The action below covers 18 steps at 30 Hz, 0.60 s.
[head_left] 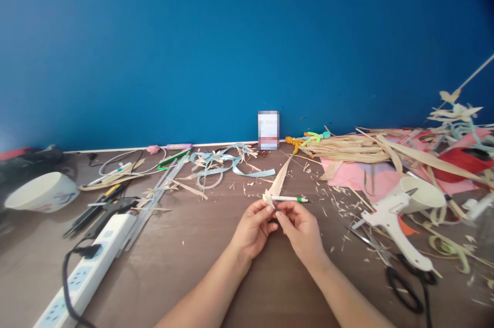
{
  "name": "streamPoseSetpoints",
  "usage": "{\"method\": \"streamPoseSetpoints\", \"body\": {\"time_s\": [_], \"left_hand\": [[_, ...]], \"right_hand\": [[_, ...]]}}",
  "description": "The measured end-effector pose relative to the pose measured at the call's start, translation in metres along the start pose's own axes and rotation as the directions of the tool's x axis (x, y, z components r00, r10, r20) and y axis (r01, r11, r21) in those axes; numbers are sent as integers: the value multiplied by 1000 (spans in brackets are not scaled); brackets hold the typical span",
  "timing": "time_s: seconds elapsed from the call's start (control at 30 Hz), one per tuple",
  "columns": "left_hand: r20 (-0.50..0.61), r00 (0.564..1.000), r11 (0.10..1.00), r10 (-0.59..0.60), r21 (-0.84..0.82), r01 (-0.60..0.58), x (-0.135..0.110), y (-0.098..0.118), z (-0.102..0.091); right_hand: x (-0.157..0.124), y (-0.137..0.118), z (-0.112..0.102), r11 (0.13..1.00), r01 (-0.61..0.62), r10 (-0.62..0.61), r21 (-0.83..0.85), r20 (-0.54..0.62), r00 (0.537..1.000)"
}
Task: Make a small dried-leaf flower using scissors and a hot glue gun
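My left hand is closed in a pinch on a small cream husk flower, whose pale petals stick up above the fingertips. Close against it, my right hand has thumb and forefinger pressed together just below the flower; what they grip is hidden. Just behind the fingers lies a white pen with a green band. A pointed piece of dried husk rests beyond the flower.
At right are a white glue gun, black-handled scissors, a white cup and heaped dried husks. A power strip, black glue gun and white bowl stand left. Blue ribbon and scraps lie behind.
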<state>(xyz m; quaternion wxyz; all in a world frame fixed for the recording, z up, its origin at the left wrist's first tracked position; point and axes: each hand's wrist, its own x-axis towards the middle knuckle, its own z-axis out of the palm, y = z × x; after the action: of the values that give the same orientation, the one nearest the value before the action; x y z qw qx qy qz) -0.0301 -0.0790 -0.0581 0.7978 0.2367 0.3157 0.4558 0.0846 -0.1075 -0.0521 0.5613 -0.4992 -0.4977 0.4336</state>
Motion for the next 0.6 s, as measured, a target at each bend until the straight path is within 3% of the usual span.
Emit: {"method": "streamPoseSetpoints", "body": {"time_s": [0.37, 0.6], "left_hand": [[25, 999, 998, 22, 64, -23, -3, 0, 4], [97, 995, 990, 34, 136, -47, -5, 3, 5]], "right_hand": [[-1, 0, 1, 999, -24, 25, 23, -29, 999], [1, -10, 2, 985, -62, 64, 163, -7, 998]]}}
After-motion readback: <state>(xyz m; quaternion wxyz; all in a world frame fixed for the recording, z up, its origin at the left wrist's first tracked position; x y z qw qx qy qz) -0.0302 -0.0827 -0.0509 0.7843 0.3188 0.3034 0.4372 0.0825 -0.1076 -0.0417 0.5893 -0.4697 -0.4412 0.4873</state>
